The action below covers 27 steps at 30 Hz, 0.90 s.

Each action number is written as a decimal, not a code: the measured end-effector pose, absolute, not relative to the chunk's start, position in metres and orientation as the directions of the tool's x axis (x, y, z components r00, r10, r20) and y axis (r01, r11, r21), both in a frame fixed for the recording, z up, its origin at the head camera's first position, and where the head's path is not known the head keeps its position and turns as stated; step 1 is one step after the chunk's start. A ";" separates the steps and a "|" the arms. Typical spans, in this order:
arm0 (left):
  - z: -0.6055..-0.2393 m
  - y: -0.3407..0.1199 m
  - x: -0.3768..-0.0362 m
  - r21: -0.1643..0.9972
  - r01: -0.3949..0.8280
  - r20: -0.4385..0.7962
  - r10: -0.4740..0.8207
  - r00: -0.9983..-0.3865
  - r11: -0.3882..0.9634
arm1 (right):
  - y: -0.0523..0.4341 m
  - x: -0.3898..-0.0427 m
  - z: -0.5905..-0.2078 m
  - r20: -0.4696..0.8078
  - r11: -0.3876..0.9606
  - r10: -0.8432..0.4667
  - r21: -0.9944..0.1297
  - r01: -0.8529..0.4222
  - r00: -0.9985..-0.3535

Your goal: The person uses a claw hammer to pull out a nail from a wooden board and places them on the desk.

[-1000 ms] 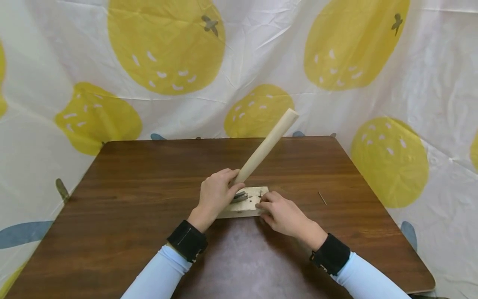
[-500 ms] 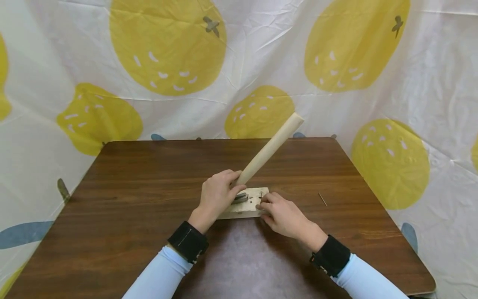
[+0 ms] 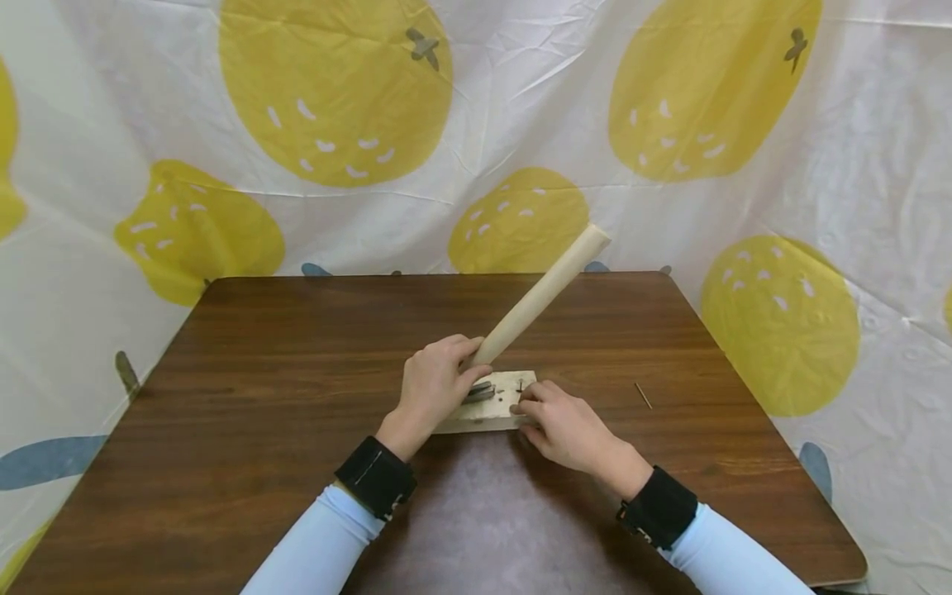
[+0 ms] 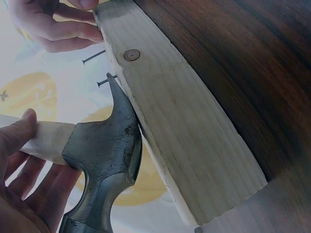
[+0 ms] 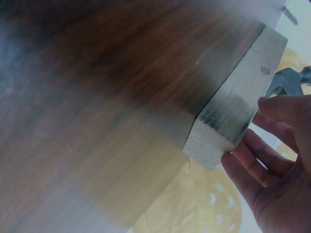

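On top of the dark wood bench [image 3: 297, 355], backed by a white sheet with big yellow fruit prints [image 3: 335, 91], sits a pale wooden block [image 3: 483, 413], roughly in the middle and a bit toward the person. Both forearms come in from the near edge in light blue sleeves with black wrist straps.

Next biggest is the hammer [image 3: 539, 293]. Its light wooden handle sticks up and away to the right, and the left hand [image 3: 431, 388] is wrapped around it low down, right by the head, fingers curled tight on the wood. From the left wrist view the dark metal head [image 4: 104, 155] lies against the block's top face with the claw tip right at a nail [image 4: 104, 81] that's standing partway out. A second nail [image 4: 93, 57] stands a little further along, nearer the other hand, and there's a flush nail head [image 4: 131, 55] sunk in the wood just beside them.

The right hand [image 3: 565, 426] rests on the block's right end, fingers gently bent along the top and end of it, holding it down.

Off to the right, well apart from the block, one loose nail [image 3: 643, 395] lies flat on the bench.
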<state>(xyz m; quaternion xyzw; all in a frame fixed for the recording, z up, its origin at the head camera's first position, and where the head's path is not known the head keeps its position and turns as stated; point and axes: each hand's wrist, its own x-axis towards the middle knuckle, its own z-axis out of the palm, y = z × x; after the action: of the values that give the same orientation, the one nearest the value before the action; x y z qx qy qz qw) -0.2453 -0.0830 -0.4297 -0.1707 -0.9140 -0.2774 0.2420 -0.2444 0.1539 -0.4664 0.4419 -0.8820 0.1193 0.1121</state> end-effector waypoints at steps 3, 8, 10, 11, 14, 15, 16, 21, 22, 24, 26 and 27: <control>-0.430 -0.083 -0.246 0.426 0.450 0.535 0.183 -0.825 0.785 | 0.154 -0.245 -0.467 0.309 0.580 -0.752 -0.109 -0.807 -0.582; -0.431 -0.082 -0.247 0.447 0.464 0.532 0.190 -0.825 0.765 | 0.154 -0.245 -0.468 0.314 0.585 -0.749 -0.102 -0.805 -0.584; -0.431 -0.081 -0.247 0.459 0.470 0.530 0.192 -0.826 0.754 | 0.155 -0.245 -0.469 0.312 0.587 -0.748 -0.105 -0.803 -0.587; -0.431 -0.081 -0.248 0.464 0.471 0.529 0.193 -0.827 0.750 | 0.155 -0.245 -0.469 0.311 0.587 -0.747 -0.107 -0.803 -0.587; -0.432 -0.080 -0.248 0.471 0.469 0.526 0.189 -0.829 0.747 | 0.155 -0.245 -0.469 0.307 0.587 -0.747 -0.111 -0.802 -0.590; -0.432 -0.080 -0.248 0.473 0.468 0.526 0.187 -0.830 0.746 | 0.155 -0.245 -0.469 0.306 0.587 -0.748 -0.112 -0.802 -0.590; -0.432 -0.080 -0.248 0.476 0.466 0.525 0.184 -0.831 0.746 | 0.155 -0.245 -0.469 0.305 0.587 -0.747 -0.112 -0.801 -0.590; -0.432 -0.080 -0.248 0.503 0.471 0.535 0.167 -0.828 0.725 | 0.155 -0.246 -0.469 0.302 0.590 -0.745 -0.116 -0.799 -0.595; -0.432 -0.080 -0.247 0.509 0.474 0.539 0.164 -0.826 0.718 | 0.155 -0.246 -0.469 0.301 0.590 -0.745 -0.117 -0.799 -0.595; -0.433 -0.080 -0.247 0.526 0.486 0.550 0.157 -0.820 0.698 | 0.155 -0.246 -0.469 0.298 0.590 -0.746 -0.119 -0.799 -0.595; -0.434 -0.081 -0.247 0.542 0.499 0.563 0.149 -0.813 0.676 | 0.155 -0.246 -0.469 0.295 0.589 -0.747 -0.120 -0.799 -0.595; -0.434 -0.081 -0.247 0.548 0.504 0.568 0.145 -0.810 0.667 | 0.155 -0.246 -0.469 0.294 0.589 -0.748 -0.119 -0.799 -0.596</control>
<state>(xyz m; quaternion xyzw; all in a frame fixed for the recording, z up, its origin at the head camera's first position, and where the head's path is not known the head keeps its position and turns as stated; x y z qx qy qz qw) -0.2472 -0.0810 -0.4340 -0.1845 -0.8790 -0.3638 0.2469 -0.2461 0.1554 -0.4691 0.4369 -0.8851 0.1201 0.1067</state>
